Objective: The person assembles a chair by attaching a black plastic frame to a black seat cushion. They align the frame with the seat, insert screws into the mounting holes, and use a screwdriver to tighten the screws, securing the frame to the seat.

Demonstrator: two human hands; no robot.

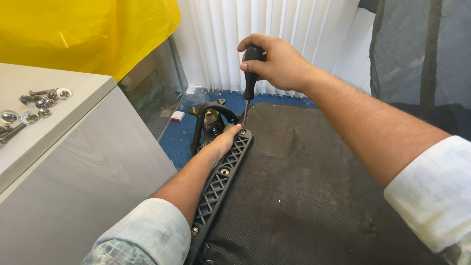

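1. Driving the screw at the far end of the black lattice bracket (pixel 223 176) goes best, I judge, if I keep the screwdriver (pixel 250 73) in line with the screw and press down its axis so the tip does not slip out.
2. My right hand (pixel 274 61) is closed tight round the black handle, thumb across the front, with the shaft pointing down and slightly left to the bracket's top corner.
3. My left hand (pixel 223 142) lies flat along the bracket, fingertips just beside the tip; it grips nothing that I can see, and steadies the part.
4. My right forearm reaches in from the lower right, wrist bent downward; my left runs straight up the bracket.
5. That bracket sits along the left edge of the dark fabric seat panel (pixel 314 196), with a metal mechanism (pixel 211 120) beyond it.
6. Loose bolts and washers (pixel 37 105) wait on the grey surface (pixel 73 162) to my left.
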